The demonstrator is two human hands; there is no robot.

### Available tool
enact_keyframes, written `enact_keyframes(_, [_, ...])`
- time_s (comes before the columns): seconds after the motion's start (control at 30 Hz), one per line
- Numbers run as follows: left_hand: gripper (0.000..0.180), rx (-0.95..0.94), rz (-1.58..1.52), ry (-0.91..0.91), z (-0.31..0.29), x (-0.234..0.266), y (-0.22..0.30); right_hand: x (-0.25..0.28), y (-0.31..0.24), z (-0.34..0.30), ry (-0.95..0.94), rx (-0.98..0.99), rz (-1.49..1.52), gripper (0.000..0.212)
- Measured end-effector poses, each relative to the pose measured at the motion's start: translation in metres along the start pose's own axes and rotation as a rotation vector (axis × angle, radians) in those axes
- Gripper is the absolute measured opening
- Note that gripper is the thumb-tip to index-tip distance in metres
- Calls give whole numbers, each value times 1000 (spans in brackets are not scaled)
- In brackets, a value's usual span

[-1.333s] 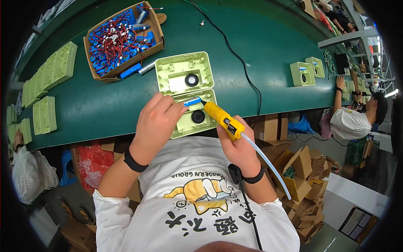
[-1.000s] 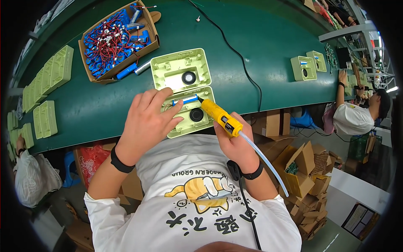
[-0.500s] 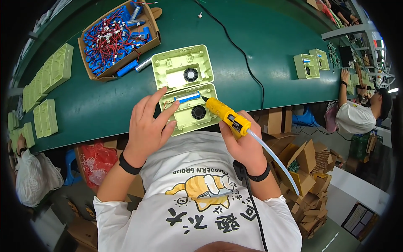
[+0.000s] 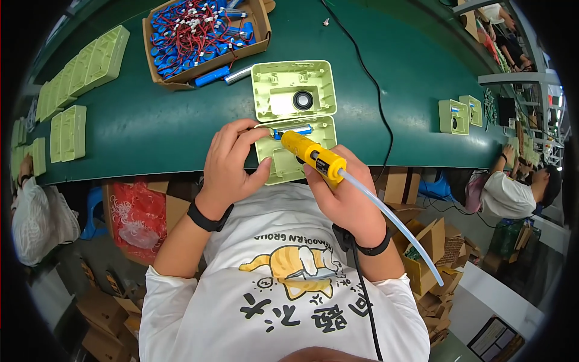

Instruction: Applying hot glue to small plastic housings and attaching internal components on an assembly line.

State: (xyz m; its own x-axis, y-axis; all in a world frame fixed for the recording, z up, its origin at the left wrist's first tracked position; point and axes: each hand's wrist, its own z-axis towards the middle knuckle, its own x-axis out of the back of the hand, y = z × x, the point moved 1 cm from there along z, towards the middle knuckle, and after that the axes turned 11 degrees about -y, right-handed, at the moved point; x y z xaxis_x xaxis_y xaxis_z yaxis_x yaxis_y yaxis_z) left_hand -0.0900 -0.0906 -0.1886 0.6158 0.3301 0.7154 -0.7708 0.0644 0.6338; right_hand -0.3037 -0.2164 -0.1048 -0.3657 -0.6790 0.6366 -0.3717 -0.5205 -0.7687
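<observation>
While the right hand [image 4: 350,196] is closed around a yellow glue gun [image 4: 313,156], the left hand [image 4: 232,158] is positioned at the left rim of the lower green shell [image 4: 283,170]. The 2 hands are apart from each other. The left thumb stands clear of its fingers; whether the index fingertip presses on the battery or its lead cannot be told.

The blue battery [image 4: 307,130] lies lengthwise inside the lower shell, along its far wall. This shell sits at the near edge of the bench [image 4: 181,136]. The upper green shell [image 4: 268,110], just beyond it, contains 1 round black speaker [image 4: 303,100]. A cardboard box [image 4: 261,23] of wired batteries stands farther left, toward the far edge.

Step in hand: judged to be gluing the battery into the lower shell. The gun nozzle is at the battery's left end, and a translucent glue stick [image 4: 395,220] projects from the gun's rear.

Next move: calls for steady nozzle placement at that end, a small bead of glue, and left fingers clear of the hot tip. Avoid shifting the battery before the glue sets.
</observation>
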Motion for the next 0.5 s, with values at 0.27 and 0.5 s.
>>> enact_keyframes(0.27, [29,88,-83,116,10,7,5,-5,5,0,8,12,9,10])
enact_keyframes(0.5, [21,48,60,96,20,12,19,-10,11,-3,43,-18,45,13])
